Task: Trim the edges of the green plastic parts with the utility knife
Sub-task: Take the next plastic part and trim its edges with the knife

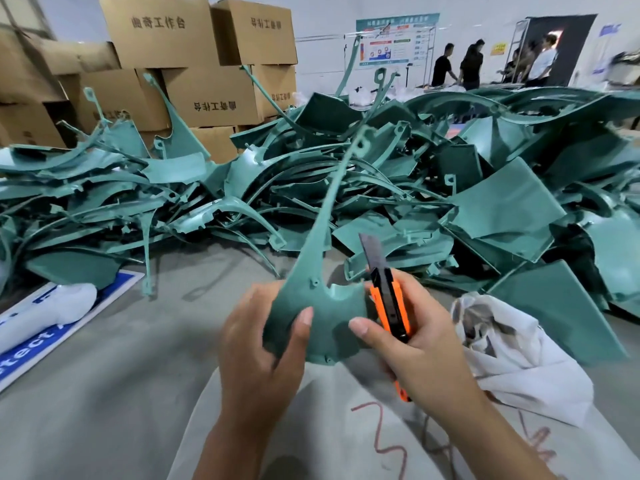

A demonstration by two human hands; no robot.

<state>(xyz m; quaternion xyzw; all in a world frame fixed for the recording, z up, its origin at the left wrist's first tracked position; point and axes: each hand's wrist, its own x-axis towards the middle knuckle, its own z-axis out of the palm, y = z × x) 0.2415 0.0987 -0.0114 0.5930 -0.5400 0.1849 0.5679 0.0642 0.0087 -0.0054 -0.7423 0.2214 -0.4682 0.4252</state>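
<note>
Above the lap, held up before the heap: long-armed green plastic part [317,306], gripped at its broad base by left hand [258,337]. Right hand [412,337] wrapped round orange utility knife [389,301], blade extended just beside the right edge. Draw along that edge, away from fingers, shaving lightly.

1 knife [387,299], 2 hands [258,344], approx 9 boxes [162,29]
</note>
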